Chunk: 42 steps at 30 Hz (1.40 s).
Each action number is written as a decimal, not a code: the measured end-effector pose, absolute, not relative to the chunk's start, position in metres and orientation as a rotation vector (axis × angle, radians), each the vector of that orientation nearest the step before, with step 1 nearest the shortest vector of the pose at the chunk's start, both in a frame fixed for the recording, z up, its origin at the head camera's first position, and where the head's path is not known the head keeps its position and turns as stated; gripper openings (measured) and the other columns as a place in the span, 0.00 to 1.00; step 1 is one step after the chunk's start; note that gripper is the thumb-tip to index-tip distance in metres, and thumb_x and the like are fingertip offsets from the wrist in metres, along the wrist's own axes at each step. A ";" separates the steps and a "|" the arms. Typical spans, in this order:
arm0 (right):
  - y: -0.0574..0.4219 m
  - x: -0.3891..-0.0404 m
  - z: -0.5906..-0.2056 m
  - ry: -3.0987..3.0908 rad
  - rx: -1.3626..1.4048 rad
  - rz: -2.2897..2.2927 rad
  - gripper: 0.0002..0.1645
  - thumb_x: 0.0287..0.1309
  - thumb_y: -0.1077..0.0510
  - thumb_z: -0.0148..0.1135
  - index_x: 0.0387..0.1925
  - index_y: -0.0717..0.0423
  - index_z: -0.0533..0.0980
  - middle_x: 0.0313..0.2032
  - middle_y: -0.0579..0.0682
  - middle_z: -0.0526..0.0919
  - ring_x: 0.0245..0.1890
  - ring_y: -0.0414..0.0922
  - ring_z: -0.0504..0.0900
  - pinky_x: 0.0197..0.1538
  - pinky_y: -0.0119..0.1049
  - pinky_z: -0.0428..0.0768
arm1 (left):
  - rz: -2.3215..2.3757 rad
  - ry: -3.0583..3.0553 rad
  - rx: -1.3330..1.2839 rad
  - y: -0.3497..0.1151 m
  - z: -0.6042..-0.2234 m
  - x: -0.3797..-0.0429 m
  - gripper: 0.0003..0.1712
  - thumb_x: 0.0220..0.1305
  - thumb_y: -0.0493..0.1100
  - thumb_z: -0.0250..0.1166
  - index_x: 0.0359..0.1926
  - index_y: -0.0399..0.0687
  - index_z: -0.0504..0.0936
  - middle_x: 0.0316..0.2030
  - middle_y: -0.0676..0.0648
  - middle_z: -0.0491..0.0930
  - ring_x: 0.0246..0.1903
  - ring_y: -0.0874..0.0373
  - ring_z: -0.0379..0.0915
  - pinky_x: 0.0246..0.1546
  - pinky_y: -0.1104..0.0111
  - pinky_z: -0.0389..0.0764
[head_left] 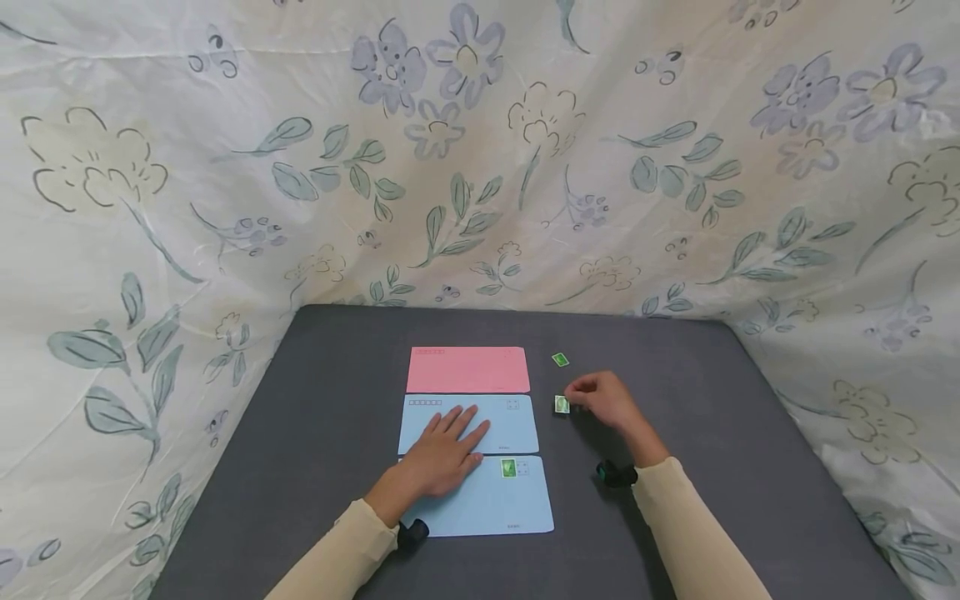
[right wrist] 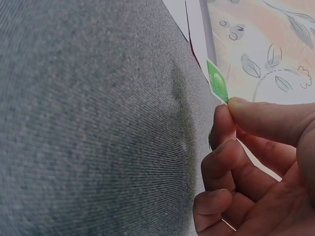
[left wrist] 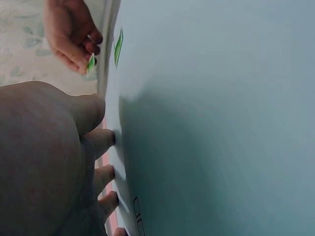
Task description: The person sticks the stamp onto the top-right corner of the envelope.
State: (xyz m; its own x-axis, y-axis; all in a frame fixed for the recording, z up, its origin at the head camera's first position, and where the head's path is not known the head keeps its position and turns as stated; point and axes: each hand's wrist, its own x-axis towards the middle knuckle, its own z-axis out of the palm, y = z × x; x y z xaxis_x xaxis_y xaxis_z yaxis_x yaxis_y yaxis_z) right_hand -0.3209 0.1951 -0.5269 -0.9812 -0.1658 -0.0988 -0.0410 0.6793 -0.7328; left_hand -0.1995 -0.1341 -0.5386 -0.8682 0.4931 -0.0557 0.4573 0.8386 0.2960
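Note:
My right hand (head_left: 606,400) pinches a small green postage stamp (right wrist: 217,83) with a white border between thumb and index finger, just right of the envelopes. Its other fingers curl in beside the palm in the right wrist view. With fingers spread, my left hand (head_left: 442,454) rests on the middle blue envelope (head_left: 517,429). The heel of that hand lies over the lower blue envelope (head_left: 487,512) and hides part of it. A green stamp (head_left: 508,468) sits at the lower envelope's upper right, beside a small printed box.
Above the blue envelopes lies a pink envelope (head_left: 468,371), all three in a column. Another loose green stamp (head_left: 560,359) is right of the pink one. Dark grey cloth (head_left: 337,400) covers the table. A floral curtain (head_left: 480,167) stands behind it and along the sides.

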 end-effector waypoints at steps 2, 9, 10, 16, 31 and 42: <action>0.195 -0.321 -0.528 2.730 -0.161 -1.191 0.06 0.71 0.59 0.73 0.42 0.59 0.90 0.36 0.51 0.86 0.35 0.49 0.79 0.37 0.42 0.77 | 0.423 2.890 0.748 -0.134 -0.538 -0.199 0.34 0.84 0.54 0.57 0.83 0.50 0.67 0.84 0.40 0.57 0.83 0.38 0.49 0.80 0.40 0.52; 0.193 -0.321 -0.527 2.726 -0.165 -1.191 0.07 0.71 0.59 0.73 0.43 0.59 0.90 0.38 0.51 0.87 0.36 0.50 0.80 0.38 0.42 0.78 | 0.420 2.890 0.735 -0.133 -0.538 -0.199 0.34 0.84 0.54 0.57 0.83 0.50 0.67 0.84 0.40 0.57 0.83 0.38 0.49 0.80 0.40 0.52; 0.192 -0.322 -0.526 2.725 -0.165 -1.190 0.07 0.71 0.59 0.73 0.43 0.59 0.90 0.38 0.51 0.87 0.36 0.49 0.80 0.38 0.42 0.78 | 0.421 2.888 0.734 -0.133 -0.538 -0.198 0.34 0.84 0.54 0.57 0.84 0.50 0.67 0.84 0.40 0.57 0.83 0.38 0.49 0.80 0.40 0.52; 0.188 -0.321 -0.526 2.716 -0.176 -1.199 0.07 0.70 0.60 0.74 0.42 0.60 0.90 0.37 0.52 0.87 0.35 0.49 0.79 0.37 0.41 0.77 | 0.433 2.877 0.736 -0.133 -0.534 -0.198 0.34 0.84 0.53 0.57 0.84 0.49 0.66 0.84 0.40 0.56 0.83 0.38 0.48 0.80 0.40 0.51; 0.184 -0.321 -0.523 2.695 -0.187 -1.217 0.07 0.70 0.59 0.73 0.42 0.60 0.90 0.37 0.52 0.86 0.35 0.50 0.80 0.37 0.41 0.78 | 0.470 2.879 0.747 -0.134 -0.534 -0.197 0.34 0.84 0.53 0.56 0.83 0.48 0.67 0.83 0.38 0.57 0.82 0.37 0.49 0.80 0.39 0.51; 0.181 -0.322 -0.524 2.687 -0.183 -1.231 0.07 0.70 0.60 0.73 0.42 0.60 0.90 0.38 0.52 0.87 0.36 0.49 0.81 0.39 0.41 0.80 | 0.409 2.891 0.740 -0.133 -0.537 -0.199 0.34 0.84 0.53 0.57 0.84 0.50 0.66 0.84 0.40 0.57 0.83 0.40 0.49 0.80 0.41 0.52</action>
State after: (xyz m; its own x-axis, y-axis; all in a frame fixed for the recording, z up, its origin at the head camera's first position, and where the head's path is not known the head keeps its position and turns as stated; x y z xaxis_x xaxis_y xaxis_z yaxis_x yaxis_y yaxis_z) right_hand -0.3218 0.1811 -0.5237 -0.9762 -0.1860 -0.1119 -0.0367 0.6495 -0.7594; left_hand -0.1986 -0.1334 -0.5368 -0.8714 0.4872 -0.0572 0.4522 0.8430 0.2913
